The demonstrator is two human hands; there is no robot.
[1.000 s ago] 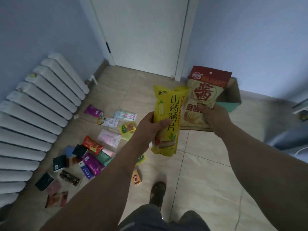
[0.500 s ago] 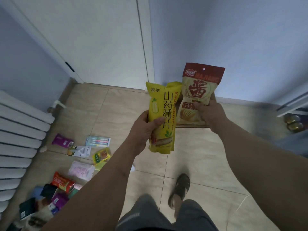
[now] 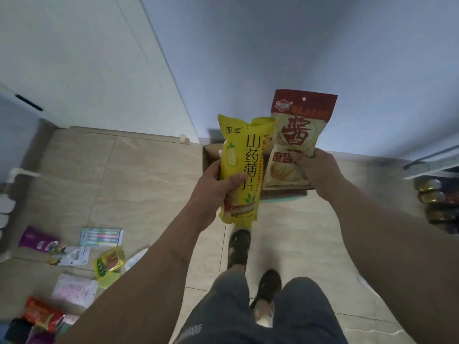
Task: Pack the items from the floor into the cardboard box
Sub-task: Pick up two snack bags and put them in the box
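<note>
Closer to the brown cardboard box (image 3: 211, 157) now; left hand (image 3: 213, 189) grips the yellow crisp packet (image 3: 242, 170), right hand (image 3: 318, 167) the beige-and-red snack pouch (image 3: 295, 135). Releasing early risks missing it.

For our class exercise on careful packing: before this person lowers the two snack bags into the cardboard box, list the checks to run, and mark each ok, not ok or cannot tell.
1. Left hand grips the yellow bag firmly: ok.
2. Right hand pinches the red-topped bag at its lower part: ok.
3. Cardboard box lies ahead by the wall, behind the bags: ok.
4. Room inside the box: cannot tell, the bags hide it.
5. Floor between the feet and the box has no obstacles: ok.
6. All items packed: not ok, packets remain on the floor at left.
</note>
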